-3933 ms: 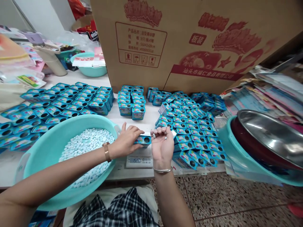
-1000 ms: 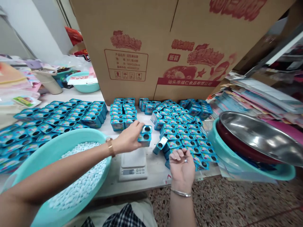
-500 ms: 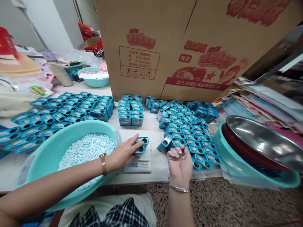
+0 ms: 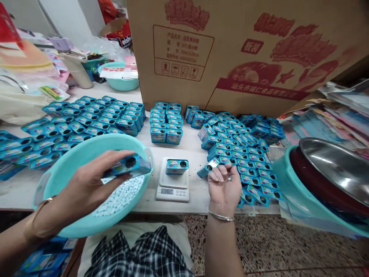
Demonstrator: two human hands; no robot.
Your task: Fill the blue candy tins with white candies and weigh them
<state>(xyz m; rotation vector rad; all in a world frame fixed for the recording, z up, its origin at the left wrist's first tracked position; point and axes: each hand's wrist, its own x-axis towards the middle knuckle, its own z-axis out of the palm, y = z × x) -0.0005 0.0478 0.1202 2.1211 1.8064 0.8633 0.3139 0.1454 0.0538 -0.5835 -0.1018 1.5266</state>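
Observation:
Over the turquoise basin (image 4: 52,181), my left hand (image 4: 86,177) grips a small blue candy box (image 4: 123,166) with a dark round hole in its end. Pale blue candies (image 4: 127,192) cover part of the basin's bottom. One more blue box (image 4: 176,166) stands alone on the white digital scale (image 4: 173,195); its display is lit, the digits blurred. To the right of the scale, my right hand (image 4: 225,188) is palm up, fingers curled around a small pale candy (image 4: 230,179). Just behind those fingers, a tilted blue box (image 4: 209,167) leans by the right-hand rows.
Rows of blue boxes (image 4: 95,115) stand at the left, and a small block of them (image 4: 166,127) is behind the scale. Packed boxes (image 4: 242,154) fill the right. A large carton (image 4: 184,88) rises at the back. Nested bowls (image 4: 288,169) sit far right.
My left hand has lifted one box off the scale and carried it left over the basin. One box remains on the scale. The right hand stays curled around its candy. The view has shifted slightly.

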